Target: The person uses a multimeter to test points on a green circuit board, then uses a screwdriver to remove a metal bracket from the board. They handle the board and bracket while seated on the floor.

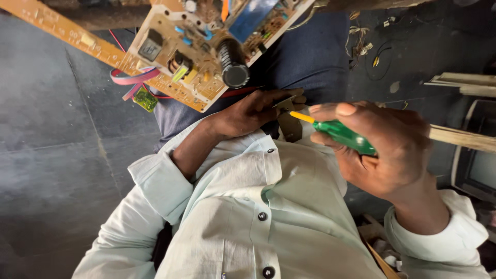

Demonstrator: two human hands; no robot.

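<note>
At mid-frame my right hand (385, 150) grips a green-handled screwdriver (338, 132), fingers wrapped tight, while my left hand (256, 111) pinches a small metal part (285, 103) below the circuit board (206, 46).

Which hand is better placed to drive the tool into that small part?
Right. The right hand grips the green-handled screwdriver, tip toward the small metal part, which the left hand pinches.

screwdriver (343, 134): glossy green plastic (translucent) | shirt (268, 206): matt cloth | floor (57, 129): rough stone
</note>
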